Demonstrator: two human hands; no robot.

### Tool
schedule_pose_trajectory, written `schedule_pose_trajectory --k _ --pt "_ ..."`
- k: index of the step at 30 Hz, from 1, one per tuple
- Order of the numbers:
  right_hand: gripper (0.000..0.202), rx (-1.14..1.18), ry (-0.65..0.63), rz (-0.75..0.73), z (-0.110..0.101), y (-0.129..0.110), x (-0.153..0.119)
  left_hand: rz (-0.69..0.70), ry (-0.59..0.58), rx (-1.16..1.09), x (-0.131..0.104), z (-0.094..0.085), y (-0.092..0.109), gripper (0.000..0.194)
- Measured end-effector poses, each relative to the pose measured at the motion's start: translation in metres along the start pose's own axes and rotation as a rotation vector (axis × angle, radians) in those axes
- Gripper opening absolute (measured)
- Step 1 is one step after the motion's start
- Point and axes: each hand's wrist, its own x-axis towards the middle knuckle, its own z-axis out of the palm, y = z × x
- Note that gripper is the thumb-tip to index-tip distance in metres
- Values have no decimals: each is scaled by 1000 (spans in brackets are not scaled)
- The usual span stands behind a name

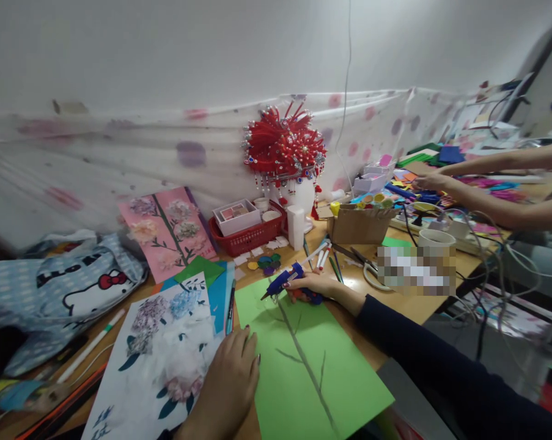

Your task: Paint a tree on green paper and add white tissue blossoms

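My right hand is wrapped round a blue hot glue gun, its nozzle pointing down to the left over the top of a light green sheet. A dark painted stem with thin branches runs down that sheet. Below the gun's nozzle I cannot make out any glue. My left hand lies flat, fingers stretched out, across the sheet's left edge and a white sheet with paper flowers. Nothing shows in its fingers.
A pink flower picture leans behind, near a red basket. A red beaded headdress stands at the back. Markers, a cardboard box and loose cables lie to the right. Another person's arms reach over craft pieces.
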Motion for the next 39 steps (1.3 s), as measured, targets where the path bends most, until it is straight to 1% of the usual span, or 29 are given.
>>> schedule_pose_trajectory --k 3,8,13,18,23,31,34,39 --pt "44 0 -4 -13 -1 0 1 -9 -9 -7 0 0 0 30" --pt "46 -35 -3 14 -1 -1 0 -22 -18 -15 -2 2 -1 30" --pt "43 -49 6 -9 0 -4 -1 -26 -17 -19 -2 2 -2 31" --pt "45 -57 17 35 -1 -3 -1 -23 5 -22 -2 1 0 30" --pt "44 -57 1 27 -2 -2 -2 -14 22 -16 0 0 1 30" --pt "41 -68 -3 34 -5 4 1 -25 -25 -26 1 -3 2 30" --pt "39 -43 -12 19 -6 6 1 -30 -22 -27 1 -3 1 29" --pt "38 -61 5 19 -4 1 -1 -35 -12 -34 1 -3 2 29"
